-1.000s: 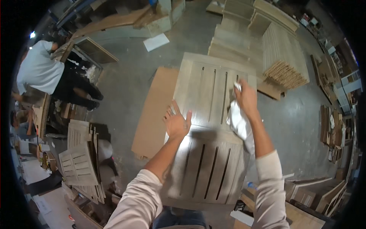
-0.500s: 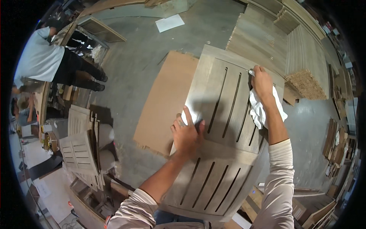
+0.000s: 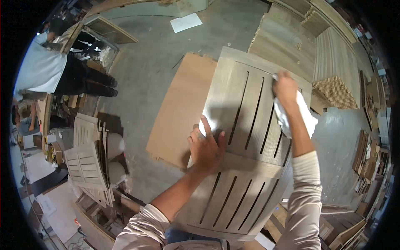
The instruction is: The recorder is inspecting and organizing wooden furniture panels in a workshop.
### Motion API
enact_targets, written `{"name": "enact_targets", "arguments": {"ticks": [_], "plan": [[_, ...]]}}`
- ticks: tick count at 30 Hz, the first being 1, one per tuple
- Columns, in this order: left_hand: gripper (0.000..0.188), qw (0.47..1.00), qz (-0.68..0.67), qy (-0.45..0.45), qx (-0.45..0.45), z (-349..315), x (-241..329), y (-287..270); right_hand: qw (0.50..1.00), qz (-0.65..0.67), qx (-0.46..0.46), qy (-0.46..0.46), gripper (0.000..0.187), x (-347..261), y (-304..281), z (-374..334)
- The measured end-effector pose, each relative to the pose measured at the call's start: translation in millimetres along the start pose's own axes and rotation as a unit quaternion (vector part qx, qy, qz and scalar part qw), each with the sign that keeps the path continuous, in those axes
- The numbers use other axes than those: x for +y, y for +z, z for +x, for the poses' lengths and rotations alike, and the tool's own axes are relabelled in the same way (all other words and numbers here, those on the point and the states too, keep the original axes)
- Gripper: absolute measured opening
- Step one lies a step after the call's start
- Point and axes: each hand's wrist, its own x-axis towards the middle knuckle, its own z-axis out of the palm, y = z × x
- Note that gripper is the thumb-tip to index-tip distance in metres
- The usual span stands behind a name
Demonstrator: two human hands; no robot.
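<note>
A wooden slotted panel [image 3: 237,161], greyish brown with long dark slots in two sections, extends away in front of me. At its upper right, my right hand [image 3: 286,88] is closed around a white cloth [image 3: 306,116], which bunches and hangs beside my wrist. A small bit of the cloth shows past my fingertips, against the inset's top right corner. My left hand [image 3: 205,146] rests at the panel's left edge, fingers apart and thumb on the wood. A bright patch of light lies by its index finger.
Brown cardboard [image 3: 179,108] lies on the floor left of the panel. Stacked boards [image 3: 335,66] stand at the far right. More slotted panels [image 3: 87,162] lean at the left, near a person [image 3: 43,66] at a bench. White sheet [image 3: 186,23] lies farther off.
My right hand has shifted slightly at the panel's upper right, and the cloth swings a little to the right. My left hand stays nearly in place. The person at left has turned.
</note>
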Motion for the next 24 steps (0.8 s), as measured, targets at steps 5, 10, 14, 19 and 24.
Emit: {"name": "enact_targets", "arguments": {"ticks": [5,10,14,19,24], "plan": [[0.076,0.999,0.024,-0.024,-0.032,0.3,-1.0,-5.0,0.989,0.061,0.038,-0.126,0.017,-46.8,0.5,14.7],[0.079,0.998,0.020,-0.039,-0.044,0.8,-6.1,-3.0,1.000,0.025,0.015,-0.002,0.022,-20.8,5.9,8.7],[0.081,0.995,0.024,-0.050,-0.078,3.8,1.8,-8.2,0.992,0.073,0.041,-0.097,0.027,-82.6,12.6,24.4],[0.080,0.994,0.046,-0.052,-0.083,3.9,-2.1,-2.7,0.968,0.136,0.083,-0.193,0.024,-54.7,19.4,30.9],[0.080,0.997,0.014,-0.041,-0.060,1.0,-6.5,-3.4,0.991,0.071,0.084,-0.078,0.020,-22.7,-5.0,4.1]]}}
